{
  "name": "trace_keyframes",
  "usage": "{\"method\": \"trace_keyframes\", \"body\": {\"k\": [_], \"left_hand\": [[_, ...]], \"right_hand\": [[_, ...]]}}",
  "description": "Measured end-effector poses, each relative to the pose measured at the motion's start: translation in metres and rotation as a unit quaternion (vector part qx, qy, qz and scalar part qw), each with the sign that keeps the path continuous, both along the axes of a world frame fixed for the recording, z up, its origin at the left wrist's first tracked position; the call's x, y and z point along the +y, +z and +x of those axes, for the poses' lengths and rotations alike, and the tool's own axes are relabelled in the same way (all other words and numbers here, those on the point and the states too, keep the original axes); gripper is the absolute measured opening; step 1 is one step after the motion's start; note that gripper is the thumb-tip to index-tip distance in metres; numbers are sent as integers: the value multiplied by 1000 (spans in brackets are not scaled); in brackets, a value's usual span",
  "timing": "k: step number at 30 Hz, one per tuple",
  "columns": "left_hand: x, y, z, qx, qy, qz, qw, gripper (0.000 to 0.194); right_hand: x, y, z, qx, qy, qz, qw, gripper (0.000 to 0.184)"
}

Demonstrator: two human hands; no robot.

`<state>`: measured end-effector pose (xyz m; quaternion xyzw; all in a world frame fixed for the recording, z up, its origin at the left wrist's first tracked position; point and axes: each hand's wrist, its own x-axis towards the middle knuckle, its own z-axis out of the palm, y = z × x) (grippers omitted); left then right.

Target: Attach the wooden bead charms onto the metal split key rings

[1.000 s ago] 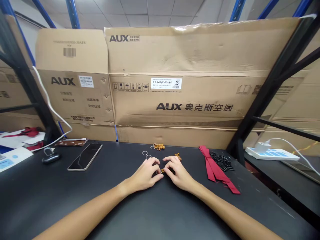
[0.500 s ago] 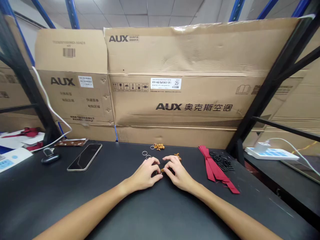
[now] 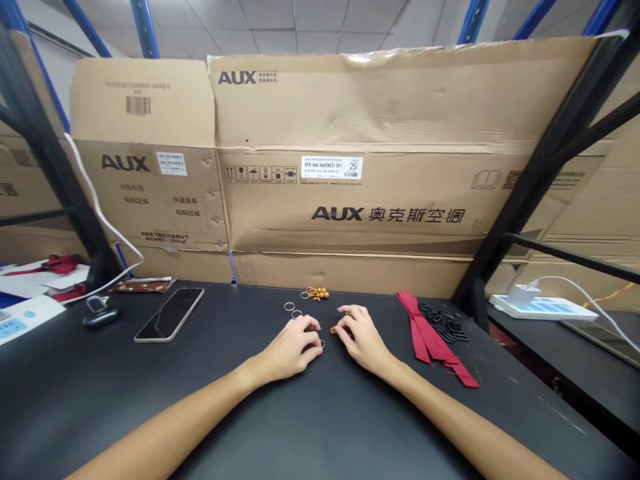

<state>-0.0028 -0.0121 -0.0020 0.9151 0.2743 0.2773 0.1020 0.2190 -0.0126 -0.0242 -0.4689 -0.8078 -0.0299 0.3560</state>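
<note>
Low over the black table, my left hand has thumb and fingers closed on a small metal key ring, whose edge shows past the fingertips. To its right, my right hand pinches a small amber-coloured charm, mostly covered by the fingers. A gap separates the two hands. Just beyond my left hand lie two loose key rings. Farther back, a cluster of amber-coloured beaded charms rests beside another ring.
Red ribbon strips and a pile of black clasps lie to the right. A phone and a dark rounded gadget are at left. Cardboard walls the back; a white power strip sits beyond the right post.
My right hand has moved a little right and away from my left hand, taking the amber charm with it. My left hand stays nearly in place with the ring.
</note>
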Motion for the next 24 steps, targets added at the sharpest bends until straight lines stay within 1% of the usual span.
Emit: {"method": "trace_keyframes", "body": {"k": [4,6,7,9,11,13,15,17,19,22,24], "left_hand": [[7,0,-3,24,67,46,996,12],[12,0,-6,31,97,63,993,9],[14,0,-7,33,107,69,991,8],[19,-1,-10,43,112,77,990,20],[24,-4,-12,63,110,71,989,33],[30,-8,-13,82,121,50,988,37],[37,-10,-13,92,131,31,987,37],[47,-12,-13,96,133,28,986,36],[56,-12,-14,98,117,18,988,37],[67,-12,-19,86,115,19,989,36],[70,-13,-24,86,120,21,989,35]], "right_hand": [[-2,3,0,-48,-16,7,999,13],[-4,5,-1,-56,-34,7,998,11],[-4,5,-1,-58,-46,4,997,13],[-3,5,0,-64,-76,-11,995,24],[0,3,1,-74,-107,-43,991,38],[3,1,2,-85,-126,-83,985,50],[6,-1,3,-90,-129,-117,981,55],[11,-2,4,-91,-119,-137,979,52],[16,-3,6,-91,-104,-142,980,46],[28,-5,13,-78,-89,-130,984,40],[36,-8,20,-62,-79,-115,988,39]]}}
